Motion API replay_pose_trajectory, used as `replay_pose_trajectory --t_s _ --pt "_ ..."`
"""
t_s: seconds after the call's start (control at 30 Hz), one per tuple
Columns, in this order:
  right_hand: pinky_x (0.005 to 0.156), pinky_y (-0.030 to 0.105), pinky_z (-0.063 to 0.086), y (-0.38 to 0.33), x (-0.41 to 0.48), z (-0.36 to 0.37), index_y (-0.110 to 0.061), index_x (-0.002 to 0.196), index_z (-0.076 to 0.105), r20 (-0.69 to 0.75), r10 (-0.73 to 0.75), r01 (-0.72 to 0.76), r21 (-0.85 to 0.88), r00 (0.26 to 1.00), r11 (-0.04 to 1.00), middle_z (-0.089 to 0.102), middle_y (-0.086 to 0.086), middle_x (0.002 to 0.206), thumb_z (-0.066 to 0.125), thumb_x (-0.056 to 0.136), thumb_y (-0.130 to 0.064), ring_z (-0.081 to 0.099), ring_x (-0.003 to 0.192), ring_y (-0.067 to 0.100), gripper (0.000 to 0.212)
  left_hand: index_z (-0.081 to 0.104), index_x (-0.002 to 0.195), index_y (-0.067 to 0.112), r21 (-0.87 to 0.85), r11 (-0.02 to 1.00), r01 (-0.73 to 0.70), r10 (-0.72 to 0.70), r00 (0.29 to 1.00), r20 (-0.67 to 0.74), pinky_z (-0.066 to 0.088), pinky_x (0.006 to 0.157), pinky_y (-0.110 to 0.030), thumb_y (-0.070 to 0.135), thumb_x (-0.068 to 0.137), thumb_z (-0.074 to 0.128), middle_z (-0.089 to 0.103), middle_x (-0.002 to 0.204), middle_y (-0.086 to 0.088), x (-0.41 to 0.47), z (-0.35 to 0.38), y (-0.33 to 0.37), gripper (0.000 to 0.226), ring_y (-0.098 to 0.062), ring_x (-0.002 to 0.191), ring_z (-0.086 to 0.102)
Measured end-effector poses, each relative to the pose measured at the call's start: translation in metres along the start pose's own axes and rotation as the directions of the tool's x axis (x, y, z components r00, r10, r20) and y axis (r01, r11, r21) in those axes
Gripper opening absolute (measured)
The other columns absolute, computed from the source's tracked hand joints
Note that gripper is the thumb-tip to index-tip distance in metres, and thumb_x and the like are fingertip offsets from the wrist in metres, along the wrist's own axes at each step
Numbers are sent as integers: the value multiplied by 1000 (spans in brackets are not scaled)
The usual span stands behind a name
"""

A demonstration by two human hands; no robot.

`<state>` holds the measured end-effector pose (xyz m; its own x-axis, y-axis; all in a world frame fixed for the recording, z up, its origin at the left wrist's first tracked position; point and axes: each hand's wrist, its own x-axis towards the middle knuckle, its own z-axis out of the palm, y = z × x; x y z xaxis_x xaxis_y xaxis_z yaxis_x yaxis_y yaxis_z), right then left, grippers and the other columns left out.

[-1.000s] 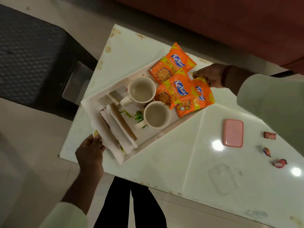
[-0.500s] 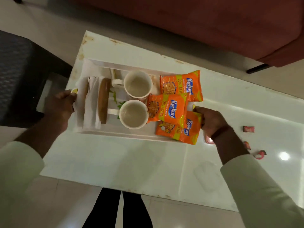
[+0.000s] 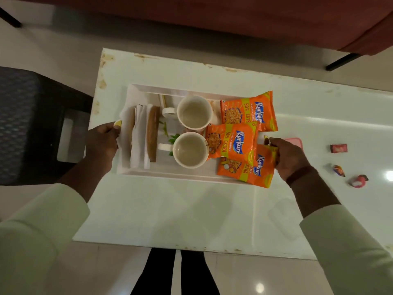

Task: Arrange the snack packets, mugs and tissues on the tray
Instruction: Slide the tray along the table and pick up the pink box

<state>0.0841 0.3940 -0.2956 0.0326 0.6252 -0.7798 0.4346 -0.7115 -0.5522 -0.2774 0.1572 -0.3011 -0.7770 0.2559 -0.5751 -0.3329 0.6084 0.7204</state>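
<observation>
Gripping the white tray [image 3: 136, 91] at both short ends, the left hand [image 3: 102, 141] closes on its tissue-side rim at centre left, the right hand [image 3: 291, 158] clamps the packet [image 3: 255, 169] end; its long axis spans them across mid-frame

White tray [image 3: 148, 172] at frame centre on white table [image 3: 170, 209]. Left hand [image 3: 102, 141] grips tray's left end; right hand [image 3: 291, 158] closed on its right end over the lowest Kurkure packet [image 3: 253, 171]. Three orange packets overlap at right, two empty mugs [image 3: 192, 114] mid-tray, tissues [image 3: 138, 137] at left. Wrapped candies [image 3: 338, 148] right of frame.
</observation>
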Motion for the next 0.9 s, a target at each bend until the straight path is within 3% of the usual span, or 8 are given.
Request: replay_pose_trajectory --t_s 0.13,0.2,0.3,0.37,0.47,0.6,0.73,0.9 --pt "96 45 53 0 -4 4 -18 101 68 -54 -29 26 -47 998 999 71 13 110 58 97 -36 68 103 30 22 67 120 11 24 999 -36 35 999 34 53 97 -49 26 96 61 68 105 -9 1 -4 -3 28 -36 110 64" --pt "95 34 53 1 -10 6 -16 89 68 -133 -193 163 -204 972 965 73 14 106 55 99 -31 68 93 24 22 64 125 10 95 991 -90 88 996 23 51 100 -47 24 97 59 68 114 -13 0 -5 -2 32 -33 113 63" --pt "83 18 49 3 -28 9 -13 101 72 -277 -494 333 -468 824 819 72 7 104 50 100 -27 60 78 5 27 55 135 11 401 887 -229 269 962 -47 39 101 -30 28 97 57 61 132 -11 -9 -8 3 42 -27 122 56" --pt "94 21 42 3 -44 13 -13 120 68 -312 -575 372 -517 757 771 68 6 121 52 98 -31 63 102 14 32 49 140 12 481 810 -337 395 919 -21 38 104 -32 31 99 54 55 139 -10 -22 -11 7 45 -26 127 51" --pt "106 31 37 8 -72 19 -9 133 58 -211 -720 469 -633 661 616 60 11 135 57 96 -27 53 126 26 42 39 146 10 574 614 -543 566 809 159 35 115 -48 30 101 47 42 150 -14 -47 -17 10 49 -30 140 39" --pt "114 43 30 15 -111 27 -7 144 45 -71 -795 502 -741 603 447 46 15 150 57 95 -29 38 141 33 55 27 151 8 644 326 -692 644 662 384 22 119 -48 31 101 45 24 161 -15 -85 -25 12 59 -31 150 18" --pt "117 45 23 31 -143 33 -9 152 33 33 -798 508 -787 602 351 31 13 160 55 96 -38 25 149 33 66 9 157 12 654 236 -719 581 644 498 14 122 -49 43 101 37 3 166 -9 -122 -28 8 69 -25 153 -3" --pt "120 43 17 58 -174 38 -11 156 22 114 -778 502 -818 618 280 19 11 164 54 95 -46 14 153 29 77 0 157 10 632 147 -761 534 599 597 14 122 -49 48 100 38 -5 166 -11 -165 -19 -8 78 -27 153 -6"
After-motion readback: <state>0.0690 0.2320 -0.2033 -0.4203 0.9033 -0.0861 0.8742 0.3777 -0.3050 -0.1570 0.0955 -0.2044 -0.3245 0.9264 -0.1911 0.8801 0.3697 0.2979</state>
